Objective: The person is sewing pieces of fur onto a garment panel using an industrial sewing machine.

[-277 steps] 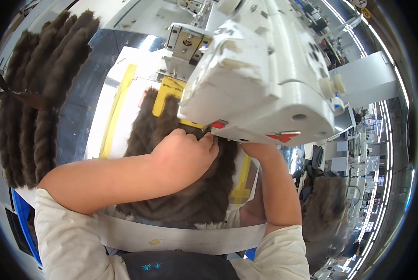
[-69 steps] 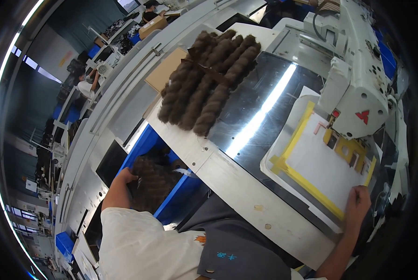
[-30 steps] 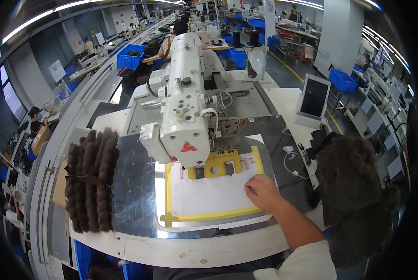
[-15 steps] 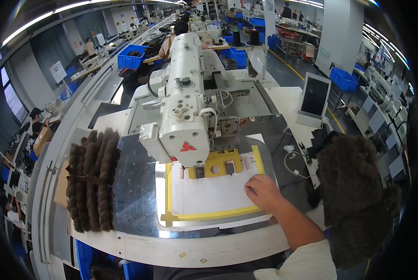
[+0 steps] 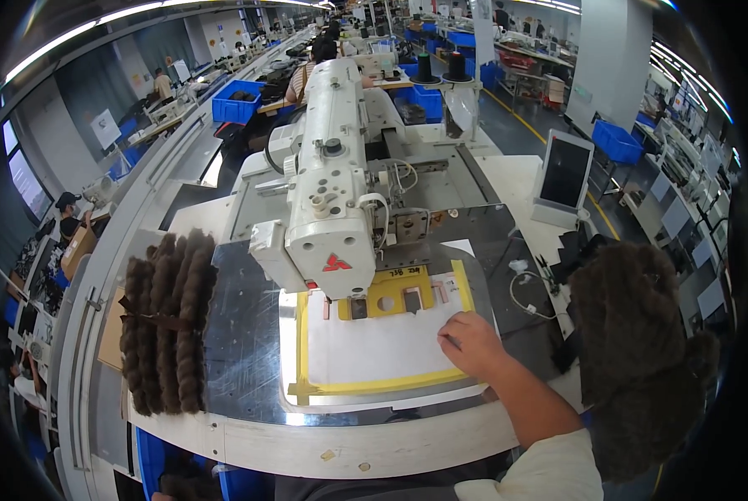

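My right hand [image 5: 472, 345] rests at the right side of a white sheet framed with yellow tape [image 5: 382, 355]. Its fingers are curled together, with a small dark spot at the tips; what they hold, if anything, I cannot make out. Just beyond is a yellow template with cutouts [image 5: 385, 302], under the head of a white industrial sewing machine [image 5: 328, 209]. At the lower edge, by the blue bin [image 5: 150, 459], a sliver of skin shows, apparently my left hand; its fingers are hidden. Dark brown fur [image 5: 192, 487] lies in that bin.
A tied bundle of brown fur strips [image 5: 169, 321] lies left of the metal plate [image 5: 245, 334]. More brown fur [image 5: 629, 334] is heaped at the right. A tablet-like screen [image 5: 564, 171] stands behind it, near a thin white cable [image 5: 524, 292]. Other people work farther off.
A bit of skin now shows at the lower left edge by the blue bin, and the fur in it has shifted slightly. My right hand has not moved.
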`<action>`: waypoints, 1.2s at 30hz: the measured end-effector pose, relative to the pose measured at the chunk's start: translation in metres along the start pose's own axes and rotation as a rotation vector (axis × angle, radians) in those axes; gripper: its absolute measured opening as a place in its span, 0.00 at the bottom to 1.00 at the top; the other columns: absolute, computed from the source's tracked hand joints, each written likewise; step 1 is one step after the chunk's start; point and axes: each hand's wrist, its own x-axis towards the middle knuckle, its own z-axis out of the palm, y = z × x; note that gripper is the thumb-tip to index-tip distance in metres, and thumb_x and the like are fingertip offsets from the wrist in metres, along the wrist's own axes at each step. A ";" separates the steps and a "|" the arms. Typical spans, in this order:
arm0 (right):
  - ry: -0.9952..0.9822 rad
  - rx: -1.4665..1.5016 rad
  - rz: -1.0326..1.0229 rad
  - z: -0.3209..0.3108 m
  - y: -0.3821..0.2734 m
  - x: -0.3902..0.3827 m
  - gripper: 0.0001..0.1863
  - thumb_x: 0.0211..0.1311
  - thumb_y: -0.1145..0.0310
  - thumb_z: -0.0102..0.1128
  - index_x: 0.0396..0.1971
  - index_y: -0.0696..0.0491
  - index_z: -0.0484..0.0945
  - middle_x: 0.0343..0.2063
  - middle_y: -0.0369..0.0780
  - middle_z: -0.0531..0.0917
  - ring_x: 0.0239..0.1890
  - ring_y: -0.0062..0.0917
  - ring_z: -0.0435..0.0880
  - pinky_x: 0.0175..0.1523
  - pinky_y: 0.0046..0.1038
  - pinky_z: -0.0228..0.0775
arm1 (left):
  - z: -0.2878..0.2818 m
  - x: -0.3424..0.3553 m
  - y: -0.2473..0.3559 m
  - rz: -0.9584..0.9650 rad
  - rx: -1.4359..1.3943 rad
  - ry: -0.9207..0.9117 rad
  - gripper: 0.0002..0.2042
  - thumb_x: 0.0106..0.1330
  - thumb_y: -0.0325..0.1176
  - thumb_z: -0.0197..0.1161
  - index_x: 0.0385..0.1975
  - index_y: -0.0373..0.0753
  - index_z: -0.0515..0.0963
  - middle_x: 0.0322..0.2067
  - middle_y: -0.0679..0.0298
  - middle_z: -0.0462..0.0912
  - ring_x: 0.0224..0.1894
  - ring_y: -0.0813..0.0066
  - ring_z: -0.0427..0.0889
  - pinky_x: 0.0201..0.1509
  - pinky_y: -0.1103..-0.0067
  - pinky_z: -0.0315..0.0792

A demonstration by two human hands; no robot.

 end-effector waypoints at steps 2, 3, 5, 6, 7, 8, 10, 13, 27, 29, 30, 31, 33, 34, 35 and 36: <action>-0.011 0.028 -0.038 0.008 0.000 0.008 0.04 0.57 0.73 0.69 0.32 0.55 0.86 0.35 0.42 0.84 0.42 0.41 0.84 0.48 0.38 0.78 | -0.023 0.011 0.015 0.513 0.563 0.231 0.16 0.57 0.39 0.65 0.42 0.39 0.88 0.41 0.45 0.89 0.42 0.45 0.87 0.43 0.55 0.78; -0.019 0.040 -0.050 0.013 0.000 0.012 0.04 0.57 0.73 0.69 0.32 0.55 0.86 0.35 0.42 0.84 0.42 0.41 0.84 0.48 0.38 0.78 | -0.045 0.012 0.016 0.447 0.742 0.331 0.18 0.55 0.41 0.68 0.45 0.42 0.89 0.47 0.41 0.88 0.53 0.43 0.86 0.57 0.48 0.73; -0.013 0.031 -0.040 0.013 -0.002 0.012 0.04 0.58 0.72 0.69 0.33 0.55 0.86 0.35 0.42 0.84 0.41 0.42 0.84 0.48 0.39 0.77 | -0.063 -0.028 0.068 0.492 0.353 0.532 0.15 0.36 0.28 0.73 0.28 0.28 0.87 0.24 0.45 0.86 0.30 0.55 0.89 0.36 0.61 0.80; -0.006 0.007 -0.027 0.007 -0.003 0.006 0.04 0.58 0.72 0.69 0.33 0.55 0.86 0.35 0.42 0.84 0.41 0.42 0.84 0.48 0.39 0.77 | -0.061 -0.050 0.114 0.625 0.243 0.495 0.14 0.27 0.23 0.65 0.20 0.26 0.83 0.17 0.43 0.81 0.23 0.51 0.85 0.30 0.60 0.76; 0.001 -0.038 -0.006 0.001 -0.003 -0.002 0.04 0.59 0.72 0.68 0.32 0.55 0.86 0.34 0.42 0.84 0.41 0.42 0.83 0.48 0.39 0.77 | -0.059 -0.098 0.165 0.705 0.286 0.475 0.13 0.30 0.24 0.66 0.21 0.25 0.82 0.19 0.42 0.82 0.24 0.48 0.85 0.30 0.61 0.76; 0.005 -0.033 -0.019 0.003 -0.003 0.001 0.05 0.60 0.71 0.67 0.32 0.55 0.86 0.34 0.42 0.84 0.40 0.42 0.83 0.48 0.40 0.77 | -0.080 -0.122 0.171 0.698 0.337 0.493 0.11 0.32 0.24 0.66 0.19 0.27 0.81 0.20 0.41 0.82 0.26 0.47 0.85 0.31 0.62 0.76; -0.037 -0.020 -0.005 0.006 -0.008 0.003 0.05 0.60 0.70 0.67 0.32 0.55 0.87 0.34 0.42 0.84 0.41 0.41 0.83 0.49 0.40 0.77 | -0.084 -0.206 0.212 0.817 0.410 0.577 0.10 0.32 0.25 0.65 0.18 0.30 0.79 0.20 0.41 0.77 0.28 0.40 0.81 0.31 0.60 0.73; -0.127 0.011 0.015 -0.002 -0.028 0.007 0.07 0.62 0.67 0.67 0.33 0.55 0.87 0.36 0.42 0.85 0.43 0.41 0.84 0.51 0.39 0.77 | -0.071 -0.336 0.268 1.066 0.526 0.503 0.08 0.36 0.26 0.63 0.19 0.31 0.76 0.21 0.43 0.74 0.28 0.37 0.77 0.29 0.57 0.69; -0.306 0.553 -0.142 -0.060 -0.162 0.018 0.36 0.59 0.54 0.78 0.63 0.55 0.74 0.50 0.44 0.84 0.51 0.36 0.82 0.60 0.35 0.75 | 0.073 -0.518 0.410 2.091 0.553 -0.614 0.12 0.66 0.29 0.70 0.32 0.40 0.70 0.23 0.57 0.75 0.28 0.50 0.78 0.30 0.63 0.69; -0.285 0.474 -0.137 -0.077 -0.158 0.016 0.34 0.58 0.54 0.78 0.60 0.55 0.76 0.48 0.44 0.84 0.50 0.35 0.83 0.57 0.34 0.75 | 0.090 -0.524 0.416 2.087 0.562 -0.661 0.11 0.67 0.30 0.70 0.33 0.40 0.70 0.24 0.57 0.76 0.27 0.51 0.79 0.29 0.63 0.69; -0.270 0.401 -0.134 -0.084 -0.160 0.015 0.32 0.58 0.54 0.78 0.57 0.55 0.79 0.46 0.43 0.85 0.49 0.34 0.83 0.55 0.34 0.76 | 0.099 -0.524 0.419 2.140 0.498 -0.678 0.11 0.68 0.31 0.70 0.35 0.40 0.71 0.24 0.57 0.77 0.27 0.51 0.79 0.29 0.64 0.70; -0.210 0.463 -0.109 -0.090 -0.165 0.013 0.25 0.59 0.59 0.78 0.51 0.56 0.82 0.41 0.42 0.87 0.44 0.32 0.85 0.49 0.32 0.77 | 0.107 -0.524 0.421 2.191 0.432 -0.696 0.11 0.68 0.31 0.70 0.37 0.40 0.72 0.24 0.57 0.78 0.27 0.52 0.80 0.29 0.65 0.71; -0.204 0.509 -0.057 -0.096 -0.166 0.008 0.22 0.60 0.62 0.77 0.50 0.56 0.83 0.39 0.42 0.87 0.41 0.31 0.86 0.47 0.30 0.77 | 0.117 -0.527 0.423 2.221 0.352 -0.717 0.11 0.69 0.32 0.70 0.38 0.41 0.72 0.25 0.58 0.79 0.28 0.52 0.81 0.30 0.66 0.72; -0.197 0.561 -0.006 -0.100 -0.166 0.005 0.19 0.60 0.65 0.76 0.49 0.56 0.84 0.37 0.42 0.88 0.38 0.30 0.86 0.45 0.29 0.77 | 0.121 -0.527 0.424 2.245 0.276 -0.733 0.11 0.69 0.33 0.70 0.40 0.41 0.73 0.26 0.58 0.81 0.28 0.53 0.82 0.31 0.68 0.74; -0.159 0.520 -0.035 -0.103 -0.167 0.003 0.15 0.62 0.69 0.74 0.47 0.55 0.85 0.33 0.40 0.88 0.34 0.28 0.86 0.42 0.27 0.76 | 0.124 -0.525 0.426 2.156 0.293 -0.765 0.14 0.67 0.37 0.73 0.44 0.41 0.75 0.32 0.57 0.84 0.33 0.54 0.85 0.35 0.70 0.77; -0.160 0.517 -0.027 -0.105 -0.165 0.000 0.15 0.62 0.69 0.74 0.47 0.55 0.85 0.33 0.40 0.88 0.34 0.28 0.86 0.42 0.27 0.76 | 0.129 -0.522 0.427 2.155 0.292 -0.775 0.14 0.67 0.37 0.73 0.44 0.41 0.75 0.32 0.57 0.84 0.33 0.54 0.85 0.35 0.70 0.77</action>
